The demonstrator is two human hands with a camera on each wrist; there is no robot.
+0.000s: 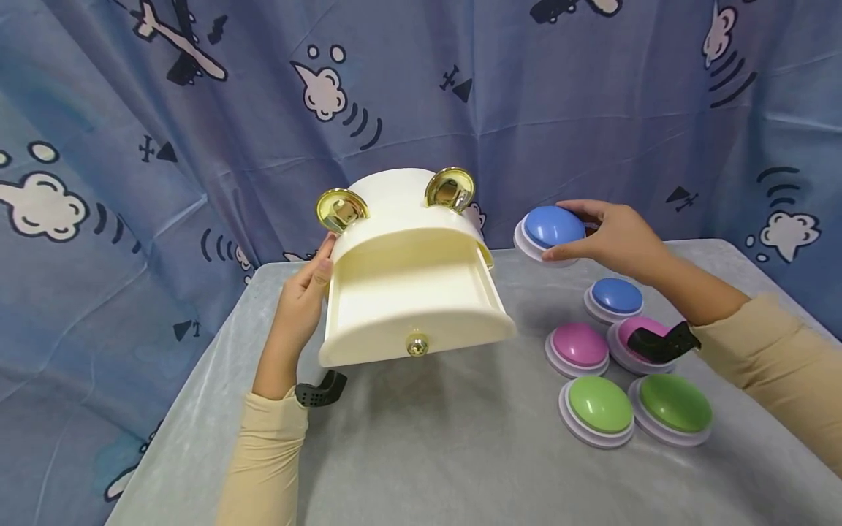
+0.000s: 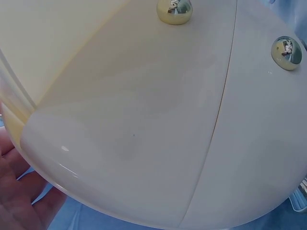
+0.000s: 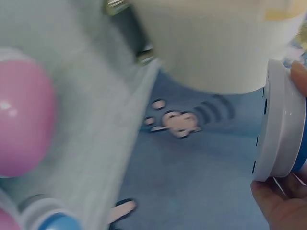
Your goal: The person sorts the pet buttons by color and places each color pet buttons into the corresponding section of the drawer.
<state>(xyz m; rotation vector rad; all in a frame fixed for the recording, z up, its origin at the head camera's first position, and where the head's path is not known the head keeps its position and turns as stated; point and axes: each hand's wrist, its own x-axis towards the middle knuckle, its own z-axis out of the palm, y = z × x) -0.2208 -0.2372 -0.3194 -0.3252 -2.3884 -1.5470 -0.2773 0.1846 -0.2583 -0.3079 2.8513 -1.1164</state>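
The right hand (image 1: pixel 615 237) pinches a blue button (image 1: pixel 552 225) between thumb and fingers, to the right of the cream box (image 1: pixel 397 197) and its pulled-out drawer (image 1: pixel 463 329), while the left hand (image 1: pixel 299 303) grips the box's left side.

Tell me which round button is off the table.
The blue button in the right hand: it is held up, while the other blue button, both pink buttons and both green buttons rest on the table.
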